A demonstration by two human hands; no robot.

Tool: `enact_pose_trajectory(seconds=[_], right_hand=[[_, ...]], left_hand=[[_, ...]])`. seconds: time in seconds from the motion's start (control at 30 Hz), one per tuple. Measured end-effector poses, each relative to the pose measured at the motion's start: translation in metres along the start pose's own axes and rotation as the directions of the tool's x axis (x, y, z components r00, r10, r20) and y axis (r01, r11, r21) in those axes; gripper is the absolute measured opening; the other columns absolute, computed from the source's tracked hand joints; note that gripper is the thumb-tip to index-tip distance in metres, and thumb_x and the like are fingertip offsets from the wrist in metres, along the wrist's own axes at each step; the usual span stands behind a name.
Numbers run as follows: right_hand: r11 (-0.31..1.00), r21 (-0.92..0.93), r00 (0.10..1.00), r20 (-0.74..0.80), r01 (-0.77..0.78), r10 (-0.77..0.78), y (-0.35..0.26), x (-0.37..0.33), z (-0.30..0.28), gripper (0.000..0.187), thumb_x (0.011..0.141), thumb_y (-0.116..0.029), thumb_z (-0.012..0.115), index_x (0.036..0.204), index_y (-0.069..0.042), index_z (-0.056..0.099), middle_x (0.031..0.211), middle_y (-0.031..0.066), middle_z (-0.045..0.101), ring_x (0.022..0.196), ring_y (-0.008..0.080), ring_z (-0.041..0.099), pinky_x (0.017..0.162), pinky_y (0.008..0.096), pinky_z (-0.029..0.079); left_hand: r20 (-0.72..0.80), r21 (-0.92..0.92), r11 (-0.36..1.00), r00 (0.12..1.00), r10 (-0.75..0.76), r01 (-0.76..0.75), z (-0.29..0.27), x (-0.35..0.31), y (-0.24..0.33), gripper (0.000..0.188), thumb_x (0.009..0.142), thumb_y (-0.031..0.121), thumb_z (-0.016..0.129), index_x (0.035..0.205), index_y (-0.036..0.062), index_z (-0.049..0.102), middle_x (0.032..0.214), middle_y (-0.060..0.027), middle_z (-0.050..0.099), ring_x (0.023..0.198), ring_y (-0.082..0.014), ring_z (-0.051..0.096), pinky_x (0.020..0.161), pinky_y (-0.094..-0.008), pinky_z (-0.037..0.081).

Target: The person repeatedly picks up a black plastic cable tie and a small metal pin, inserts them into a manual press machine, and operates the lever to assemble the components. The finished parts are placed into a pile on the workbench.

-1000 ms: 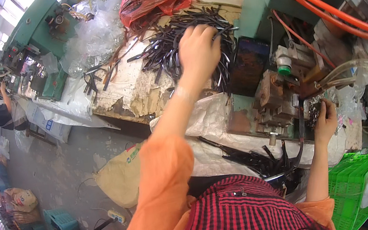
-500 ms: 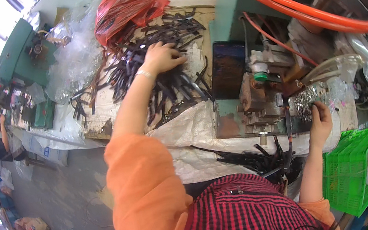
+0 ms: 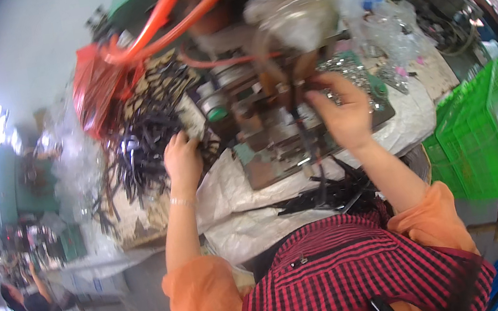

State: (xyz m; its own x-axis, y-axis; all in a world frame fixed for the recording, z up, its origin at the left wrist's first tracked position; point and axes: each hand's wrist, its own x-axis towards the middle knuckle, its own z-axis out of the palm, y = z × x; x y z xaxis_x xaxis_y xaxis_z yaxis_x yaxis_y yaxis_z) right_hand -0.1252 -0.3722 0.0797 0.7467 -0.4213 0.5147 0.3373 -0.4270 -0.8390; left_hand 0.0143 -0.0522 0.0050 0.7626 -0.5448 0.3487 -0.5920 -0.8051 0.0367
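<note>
Black strips (image 3: 131, 151) lie in a tangled heap on the worktable, left of a small press machine (image 3: 249, 113). My left hand (image 3: 184, 162) is at the right edge of this heap, fingers bent and drawn together; what they hold, if anything, is hidden. Up at the machine's tooling, my right hand (image 3: 346, 112) has thumb and fingertips closing in a pinch, on something too small and blurred to name. A black strip (image 3: 306, 140) hangs down from the tooling beside these fingertips. Behind my right hand, small shiny metal pieces (image 3: 350, 71) lie in a pile.
A red plastic bag (image 3: 97, 91) sits behind the strips. Orange hoses (image 3: 174, 11) cross above the machine. More black strips (image 3: 332, 188) lie between the table and my lap. A green crate (image 3: 476, 132) stands at right; another person (image 3: 31, 301) works far left.
My view has swung to the right. My left hand has drawn back from over the strip heap to its near right edge. My right hand has moved from the metal pieces to the machine's tooling.
</note>
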Motion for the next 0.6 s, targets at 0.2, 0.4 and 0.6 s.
enact_pose_trajectory(seconds=[0.2,0.4,0.6], right_hand=[[0.857,0.465,0.97,0.011,-0.221,0.244,-0.007,-0.01,0.02,0.04,0.091,0.003,0.07,0.129,0.004,0.058,0.111,0.0084,0.072,0.098,0.0129,0.068,0.09,0.026,0.052],[0.693,0.604,0.91,0.153,-0.394,0.384,-0.036,-0.001,0.021,0.048,0.091,0.005,0.068,0.136,0.004,0.052,0.114,0.01,0.071,0.099,0.0122,0.067,0.092,0.0251,0.051],[0.88,0.344,0.932,0.272,-0.327,0.24,-0.059,-0.008,-0.012,0.055,0.094,0.001,0.064,0.145,0.004,0.046,0.126,0.0143,0.068,0.124,0.0194,0.063,0.105,0.0321,0.048]], left_hand=[[-0.347,-0.564,0.815,0.858,-0.378,0.131,-0.014,-0.006,0.013,0.016,0.097,0.005,0.064,0.11,0.0039,0.074,0.114,-0.0096,0.075,0.098,-0.0211,0.071,0.085,-0.0329,0.054],[0.186,-0.967,-0.25,0.794,-0.579,0.044,-0.098,-0.006,0.101,0.025,0.11,0.025,0.047,0.114,0.0037,0.059,0.08,-0.0054,0.063,0.068,-0.012,0.055,0.06,-0.0226,0.042],[0.631,-0.59,-0.504,0.75,0.199,0.63,-0.142,-0.002,0.2,0.035,0.111,0.032,0.043,0.109,0.0005,0.059,0.068,-0.0114,0.064,0.05,-0.0115,0.048,0.052,-0.0219,0.04]])
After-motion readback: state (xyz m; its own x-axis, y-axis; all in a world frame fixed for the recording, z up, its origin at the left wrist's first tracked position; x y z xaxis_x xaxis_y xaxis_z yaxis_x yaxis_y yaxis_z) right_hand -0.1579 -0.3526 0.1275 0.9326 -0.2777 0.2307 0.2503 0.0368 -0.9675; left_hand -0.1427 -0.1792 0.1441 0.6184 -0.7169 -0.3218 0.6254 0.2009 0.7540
